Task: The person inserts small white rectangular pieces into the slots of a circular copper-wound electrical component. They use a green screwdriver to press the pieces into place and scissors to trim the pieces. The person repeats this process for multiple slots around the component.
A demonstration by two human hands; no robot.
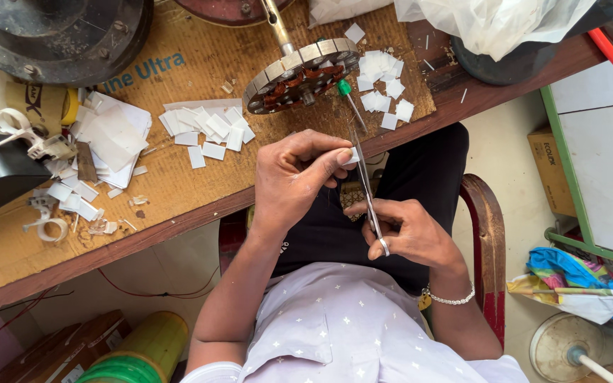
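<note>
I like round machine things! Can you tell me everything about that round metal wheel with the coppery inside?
The round metal wheel with a coppery-brown core lies tilted on the brown cardboard sheet. Its silvery rim is cut into blocks; inside, reddish-brown slots ring a central hub. A metal shaft sticks out from it. A green-handled screwdriver lies beside it. Neither hand touches it.

The one camera sits on the person's head and looks straight down, close to the wooden table [179,191] edge and the lap.
</note>
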